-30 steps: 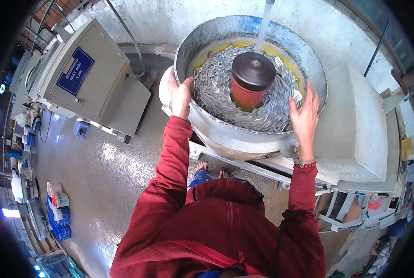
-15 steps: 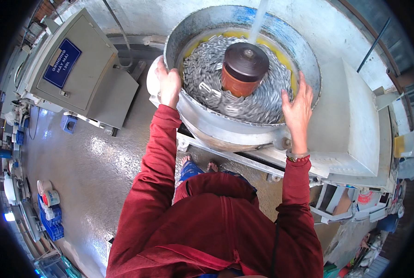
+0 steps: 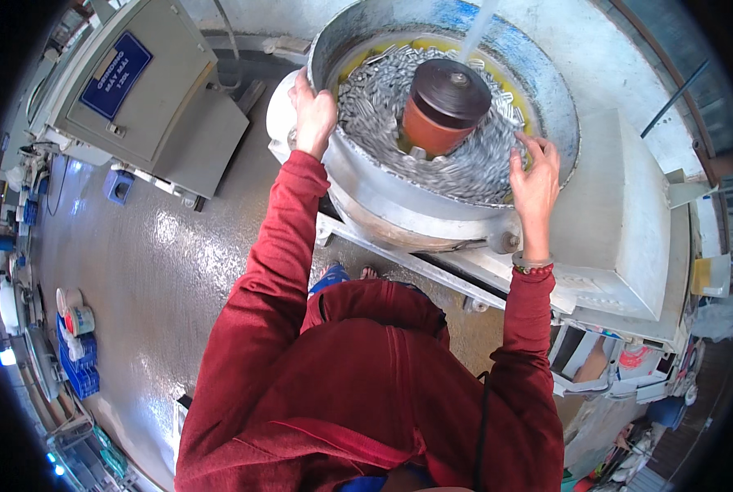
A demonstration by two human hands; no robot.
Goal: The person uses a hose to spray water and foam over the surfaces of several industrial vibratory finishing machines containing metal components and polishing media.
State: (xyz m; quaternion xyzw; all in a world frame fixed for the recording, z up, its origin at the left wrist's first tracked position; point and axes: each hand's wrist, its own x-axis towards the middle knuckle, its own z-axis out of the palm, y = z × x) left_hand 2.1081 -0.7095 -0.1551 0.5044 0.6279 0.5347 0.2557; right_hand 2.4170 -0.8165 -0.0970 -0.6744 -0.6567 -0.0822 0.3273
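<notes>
You stand over a round tub (image 3: 399, 211), its metal wall thick-rimmed and dull grey, scuffed with white outside and patched with worn blue inside. A yellow band (image 3: 532, 123) lines its inside, and within that lies a ring of metal pieces (image 3: 465, 170), small, slim and silvery; those nearest you blur into streaks, while several at the left and far side show crisp, elongated outlines. In the middle rises a post (image 3: 436, 127), smooth and reddish orange, under a dark, round cap (image 3: 453, 86) with a small knob on top. A pale, translucent stream (image 3: 479, 34) comes down behind it. Your left arm reaches forward nearly straight, and your left hand (image 3: 314, 116) lies at the tub's left rim, fingers pointing up along the outside, thumb toward the inside; whether it grips or only rests, I cannot tell. Your right hand (image 3: 536, 174) is raised at the right rim, loosely curled and unclenched, thumb and index finger parted and pointing in over the pieces; whether the fingertips touch any is unclear. Both your sleeves (image 3: 278, 221) are soft, wrinkled red cloth, and a beaded bracelet (image 3: 533, 266) circles your right wrist.
</notes>
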